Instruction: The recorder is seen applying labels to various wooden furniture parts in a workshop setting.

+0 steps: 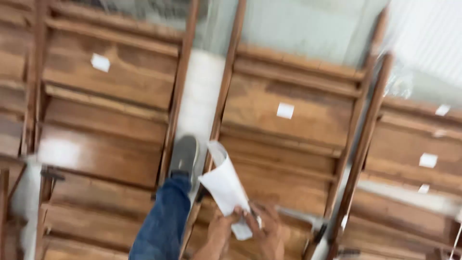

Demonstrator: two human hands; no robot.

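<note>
Pale concrete floor [199, 96], seen from above, blurred by camera motion, with brown wooden frames laid flat across nearly all of it.

Low in the view, near the middle: left hand [220, 230] and right hand [267, 231], side by side, both closed on the lower end of a white sheet of paper [225, 185]. Fingers of each hand curled around the sheet's bottom edge, thumbs pressing on top. Sheet curled and bent, rising from the hands up and to the left, its upper corner folded over. Exact pinch points too blurred to tell.

Just left of the hands: a leg in blue jeans [163, 219], ending in a grey shoe [184, 155] planted in the narrow strip of floor between two frames.

Directly under and beyond the hands: a wooden frame [288, 125] with long side rails and cross slats, a small white label [285, 110] stuck on one panel. Left of the leg: another wooden frame [106, 115], same build, with its own white label [100, 62] near the top. At the right edge: a third frame [418, 149], bearing several small white labels. Clear plastic wrap [399, 82] bunched near that frame's upper corner.
</note>
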